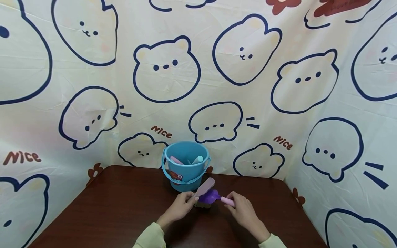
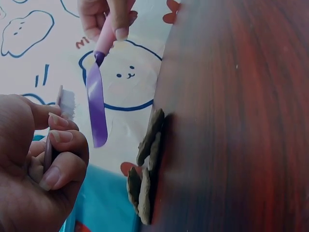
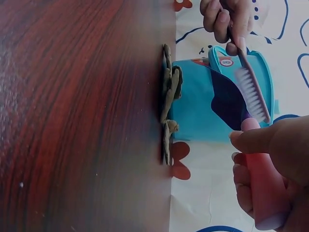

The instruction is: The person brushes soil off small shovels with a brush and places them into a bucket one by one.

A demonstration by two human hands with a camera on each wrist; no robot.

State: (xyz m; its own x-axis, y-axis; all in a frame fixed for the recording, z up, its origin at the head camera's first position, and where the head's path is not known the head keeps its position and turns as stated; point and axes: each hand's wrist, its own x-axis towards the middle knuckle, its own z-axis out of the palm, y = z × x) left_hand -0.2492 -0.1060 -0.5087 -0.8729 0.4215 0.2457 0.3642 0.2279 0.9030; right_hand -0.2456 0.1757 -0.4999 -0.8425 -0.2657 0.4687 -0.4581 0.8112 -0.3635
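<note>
My left hand [image 1: 180, 207] grips a pinkish brush [image 1: 205, 186] by its handle, and the white bristles [image 3: 251, 92] show in the right wrist view. In my right hand [image 1: 244, 209] is a toy shovel with a pink handle [image 3: 263, 186] and a purple blade [image 1: 210, 196]. The blade is held over the table, close to the brush, and overlaps it in the right wrist view. Below the tools lie several flat, grey-brown, clay-like pieces [image 2: 150, 140], some leaning on each other. In the head view the brush and blade hide most of them.
A light blue bucket [image 1: 186, 175] with its handle hanging down stands behind the hands, near the back edge. Inside it are a pink tool [image 1: 176, 160] and a pale blue one [image 1: 197, 159]. A printed cloth [image 1: 167, 82] hangs around the dark wooden table [image 1: 124, 206].
</note>
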